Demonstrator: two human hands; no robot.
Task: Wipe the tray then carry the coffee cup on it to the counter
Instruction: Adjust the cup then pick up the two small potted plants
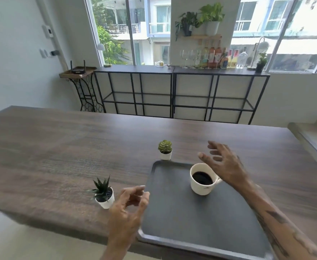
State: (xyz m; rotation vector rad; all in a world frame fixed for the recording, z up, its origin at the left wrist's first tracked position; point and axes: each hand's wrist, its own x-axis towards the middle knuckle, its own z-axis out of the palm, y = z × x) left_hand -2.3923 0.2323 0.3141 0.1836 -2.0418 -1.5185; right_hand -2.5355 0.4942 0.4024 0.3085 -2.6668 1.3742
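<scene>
A dark grey tray lies on the wooden counter, its near edge sticking out past the counter's front. On the tray's far right part stands a white coffee cup full of black coffee, its handle pointing right. My right hand hovers just behind and to the right of the cup, fingers spread, holding nothing. My left hand is at the tray's left rim, fingers loosely curled and apart, empty. No cloth is in view.
A small white pot with a spiky plant stands left of the tray, close to my left hand. A round succulent in a white pot touches the tray's far edge. Black metal shelves with bottles and glasses line the windows.
</scene>
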